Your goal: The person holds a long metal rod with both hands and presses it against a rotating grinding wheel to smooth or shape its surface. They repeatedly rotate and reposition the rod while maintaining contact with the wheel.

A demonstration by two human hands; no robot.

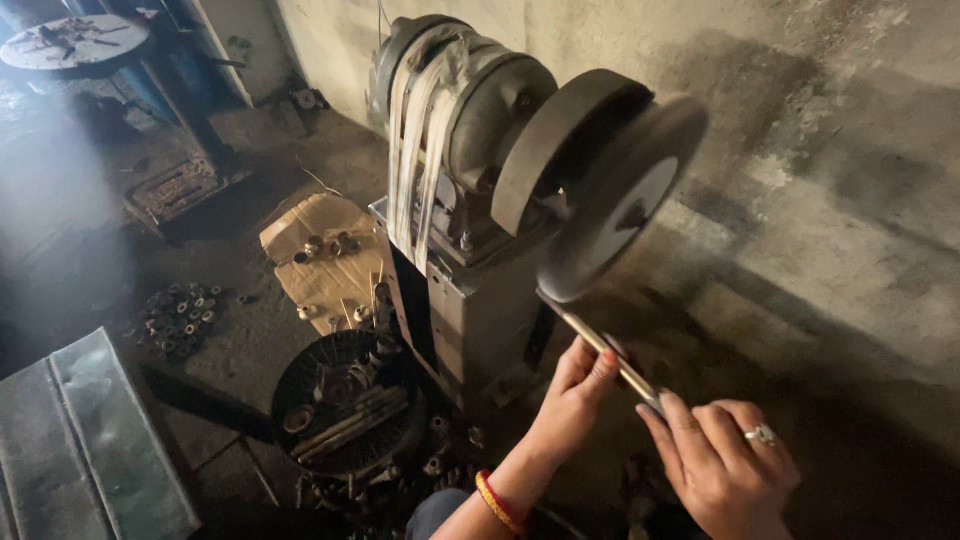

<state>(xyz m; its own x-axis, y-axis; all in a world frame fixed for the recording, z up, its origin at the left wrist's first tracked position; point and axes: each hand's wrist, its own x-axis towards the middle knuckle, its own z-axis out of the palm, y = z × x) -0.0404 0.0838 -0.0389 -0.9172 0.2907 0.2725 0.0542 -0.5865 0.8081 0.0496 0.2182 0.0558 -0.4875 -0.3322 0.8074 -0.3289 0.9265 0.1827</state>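
Both hands are on a thin metal rod (600, 345), and its far tip is pressed up against the lower edge of the grinding wheel (620, 205) — the wheel's face looks blurred. The left hand (575, 395) comes in from below, fingers (603, 362) pressed together and pinching the rod about midway along, with a red and yellow bangle (497, 502) at the wrist. The right hand (722, 462) grips the near end, fingers curled over it, a ring (762, 434) on one finger. The rod slopes down from the wheel toward the person.

The wheel sits on a motor (470, 110) wrapped in pale straps, atop a grey metal stand (470, 320) on the floor, close to a stained concrete wall (820, 150). Left of the stand lies a round wire guard (345, 400) with rods and small parts on it — beyond that, a piece of cardboard (325, 255) carrying small fittings, and a heap of small metal rings (185, 315) on the dark floor.
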